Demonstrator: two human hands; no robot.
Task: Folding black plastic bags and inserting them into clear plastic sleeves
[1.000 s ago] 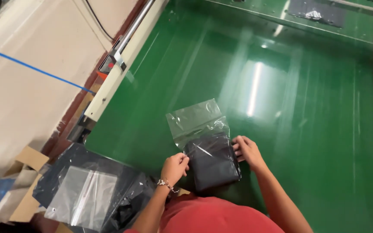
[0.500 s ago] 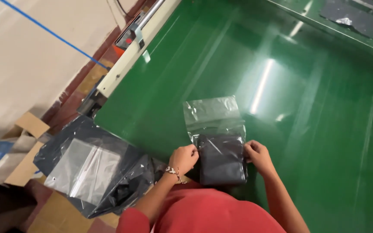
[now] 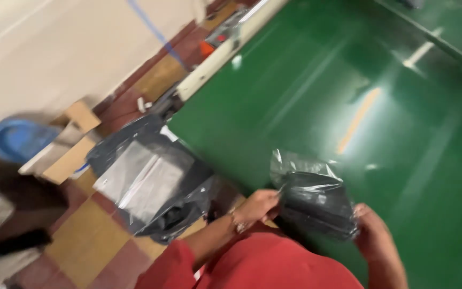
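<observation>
Beyond the fingers, table: a wide glossy green table (image 3: 348,91) spreads up and to the right of both hands, streaked with pale light reflections; its cream edge rail runs off toward the top, left of the fingers.
Left of the fingers, floor: a worn floor (image 3: 97,235) of tan and dark red tiles lies below the table edge, with a pale surface farther up crossed by a blue line.
Big bag: a large black plastic sack (image 3: 151,182) sits well to the left of the left hand's fingers, open, with clear flat plastic sheets showing inside it.
Cardboard: a brown open carton (image 3: 65,150) stands farther left again, past the sack, with a blue rounded thing (image 3: 12,139) beside it; blur hides what that is.
Sleeve: a red sleeve (image 3: 258,267) fills the bottom of the view, below the fingers.
Packet: a clear plastic bag with a folded dark garment inside (image 3: 314,200) sits between the two hands, over the table's near edge; its empty clear top sticks up and left, above the fingers.
Left hand: the left hand (image 3: 258,206) is closed in a pinch on the packet's left edge, fingers curled tight on the plastic; a bracelet shows at the wrist.
Right hand: the right hand (image 3: 372,235) holds the packet's lower right corner, fingers wrapped under it; motion blur hides how tight the grip is.
</observation>
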